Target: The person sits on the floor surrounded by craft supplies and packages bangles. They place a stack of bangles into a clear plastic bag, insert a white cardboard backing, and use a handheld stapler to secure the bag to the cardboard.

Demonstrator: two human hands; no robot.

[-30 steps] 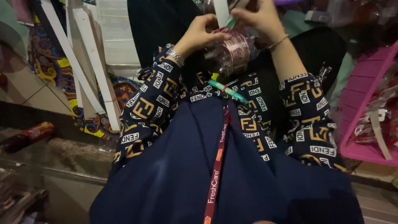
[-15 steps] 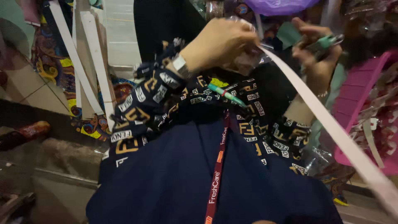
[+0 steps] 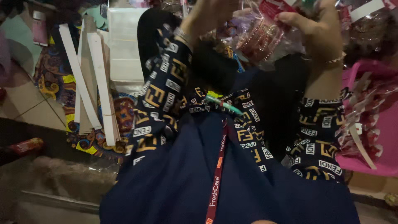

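Cluttered floor with white strips leaning; both hands, left hand and right hand, clasp a crinkly clear packet of bangles, light but slippery, best gripped at its ends

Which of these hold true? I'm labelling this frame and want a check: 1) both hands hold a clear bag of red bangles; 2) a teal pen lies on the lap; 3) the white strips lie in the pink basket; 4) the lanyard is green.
1) Left hand and right hand hold the bag of bangles: true.
2) Teal pen on the lap: true.
3) False: the white strips stand at the left, far from the pink basket.
4) False: the lanyard is red.
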